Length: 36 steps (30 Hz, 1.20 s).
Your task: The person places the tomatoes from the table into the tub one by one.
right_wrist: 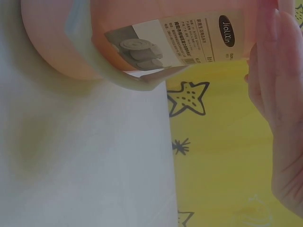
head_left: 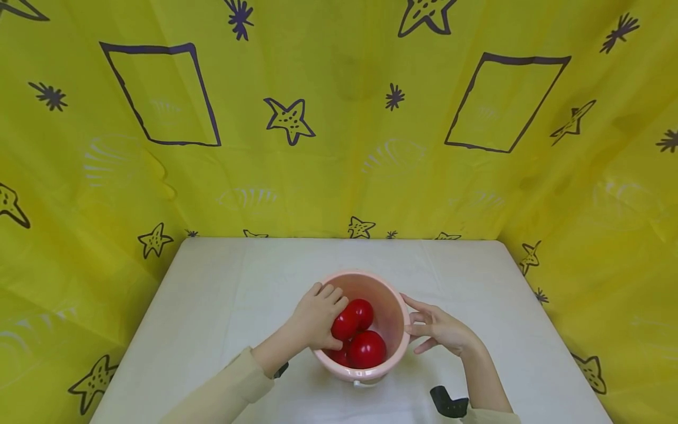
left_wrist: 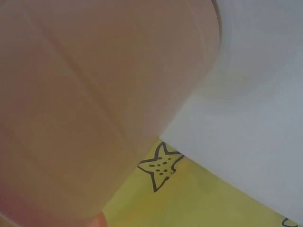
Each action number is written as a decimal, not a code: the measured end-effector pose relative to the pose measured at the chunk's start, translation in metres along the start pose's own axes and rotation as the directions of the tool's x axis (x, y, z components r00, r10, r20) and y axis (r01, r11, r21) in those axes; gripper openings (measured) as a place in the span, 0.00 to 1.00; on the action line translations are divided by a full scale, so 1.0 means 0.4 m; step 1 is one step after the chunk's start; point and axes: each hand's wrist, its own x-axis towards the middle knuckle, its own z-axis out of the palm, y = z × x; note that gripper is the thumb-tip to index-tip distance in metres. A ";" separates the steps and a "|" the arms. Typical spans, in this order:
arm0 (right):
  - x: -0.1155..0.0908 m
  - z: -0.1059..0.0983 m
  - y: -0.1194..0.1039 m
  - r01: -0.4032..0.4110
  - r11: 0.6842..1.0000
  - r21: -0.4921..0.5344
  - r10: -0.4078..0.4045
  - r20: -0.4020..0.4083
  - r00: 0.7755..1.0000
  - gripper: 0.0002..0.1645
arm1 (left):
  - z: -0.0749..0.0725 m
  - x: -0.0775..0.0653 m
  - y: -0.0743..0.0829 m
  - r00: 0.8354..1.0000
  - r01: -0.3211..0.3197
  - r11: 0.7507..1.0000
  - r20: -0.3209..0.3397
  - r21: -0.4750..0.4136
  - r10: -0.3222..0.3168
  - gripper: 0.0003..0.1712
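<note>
A pink plastic bucket (head_left: pixel 392 312) stands upright on the table, with several glossy red balls (head_left: pixel 367 349) inside. Reaching over its left rim, my left hand (head_left: pixel 319 315) holds one red ball (head_left: pixel 344 325) between fingers and thumb, above the others. My right hand (head_left: pixel 439 327) touches the right side of the bucket near the rim with fairly straight fingers. The right wrist view shows those fingers (right_wrist: pixel 284 52) along the bucket wall, beside a printed label (right_wrist: pixel 184 42). Mostly the bucket's outer wall (left_wrist: pixel 94 94) fills the left wrist view.
The bucket's pale handle (right_wrist: pixel 137 84) hangs down its side. White cloth covers the table (head_left: pixel 254 277). Yellow curtains (head_left: pixel 328 176) with drawn stars and shells close off the back and both sides. Black straps (head_left: pixel 449 403) sit at the wrists.
</note>
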 end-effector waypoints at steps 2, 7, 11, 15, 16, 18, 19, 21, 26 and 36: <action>0.000 0.000 0.001 -0.001 1.000 0.000 0.001 -0.002 1.000 0.43 | 0.002 0.004 0.002 0.999 0.014 1.000 0.030 0.006 -0.014 0.46; 0.002 0.001 0.004 0.001 1.000 0.000 -0.001 -0.006 1.000 0.43 | 0.010 0.011 0.010 0.995 0.029 0.998 0.095 0.049 -0.033 0.47; 0.005 0.003 0.006 0.008 1.000 -0.001 -0.008 -0.003 1.000 0.42 | 0.015 0.013 0.019 0.991 0.029 0.993 0.127 0.118 -0.044 0.47; 0.007 0.005 0.007 0.013 1.000 -0.002 -0.013 -0.003 1.000 0.42 | 0.018 0.016 0.028 0.987 0.024 0.978 0.148 0.209 -0.055 0.47; 0.007 0.005 0.007 0.012 1.000 -0.001 -0.012 -0.003 1.000 0.43 | 0.019 0.017 0.029 0.986 0.023 0.973 0.154 0.228 -0.060 0.47; 0.007 0.004 0.006 0.011 1.000 0.000 -0.011 -0.002 1.000 0.43 | 0.021 0.020 0.032 0.983 0.021 0.964 0.170 0.263 -0.068 0.47; 0.007 0.004 0.006 0.010 1.000 0.000 -0.010 -0.001 1.000 0.43 | 0.022 0.021 0.033 0.981 0.018 0.959 0.179 0.282 -0.072 0.47; 0.008 0.003 0.006 0.011 1.000 0.001 -0.011 0.001 1.000 0.43 | 0.024 0.023 0.034 0.978 0.017 0.950 0.191 0.311 -0.080 0.46; 0.010 0.003 0.004 0.008 1.000 0.003 -0.008 0.001 1.000 0.43 | 0.029 0.026 0.035 0.976 0.005 0.936 0.203 0.352 -0.081 0.44; 0.011 0.003 0.007 -0.001 1.000 0.005 0.001 -0.006 1.000 0.43 | 0.024 0.024 0.029 0.984 -0.001 0.993 0.177 0.115 -0.020 0.45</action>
